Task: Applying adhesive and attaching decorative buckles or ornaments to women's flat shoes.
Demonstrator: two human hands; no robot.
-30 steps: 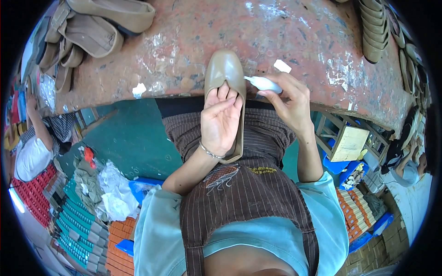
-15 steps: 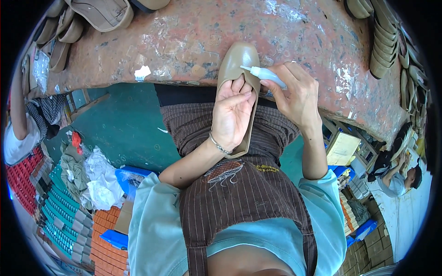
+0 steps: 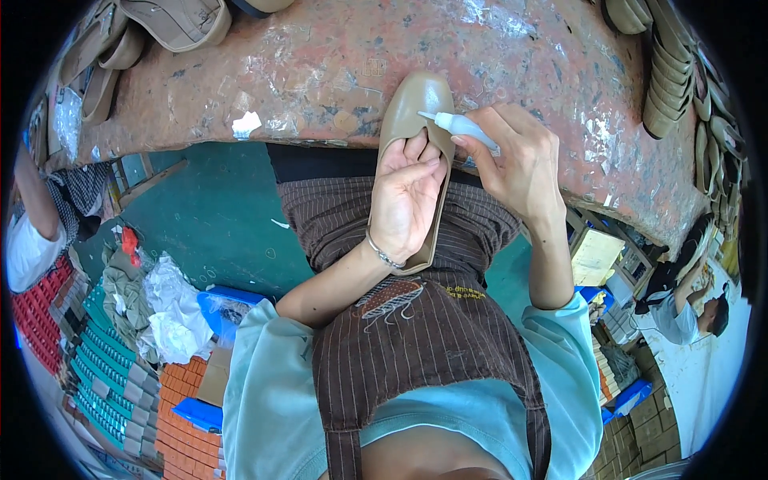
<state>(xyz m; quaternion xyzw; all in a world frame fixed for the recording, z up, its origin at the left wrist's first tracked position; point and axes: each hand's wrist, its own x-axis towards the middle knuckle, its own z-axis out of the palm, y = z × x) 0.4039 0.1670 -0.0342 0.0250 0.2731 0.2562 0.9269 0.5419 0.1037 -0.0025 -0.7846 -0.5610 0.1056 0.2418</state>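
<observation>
Since a second ago, the white squeeze bottle (image 3: 472,130) has gone from the right edge of the beige slip-on shoe (image 3: 418,96) to over its front upper, and the shoe has shifted slightly right. The right hand (image 3: 520,164) clamps the bottle between thumb and fingers, its nozzle (image 3: 430,117) pointing left, just ahead of the notched throat; I cannot tell whether the tip touches. The left hand (image 3: 404,204), palm up, holds the shoe from inside, fingers tucked under the upper and thumb folded across them. The shoe's toe lies over the near edge of the worn desk (image 3: 304,96), and its heel reaches back over the striped apron (image 3: 424,336). A white scrap (image 3: 246,125) lies left of the shoe; more beige shoes (image 3: 180,24) sit at upper left.
</observation>
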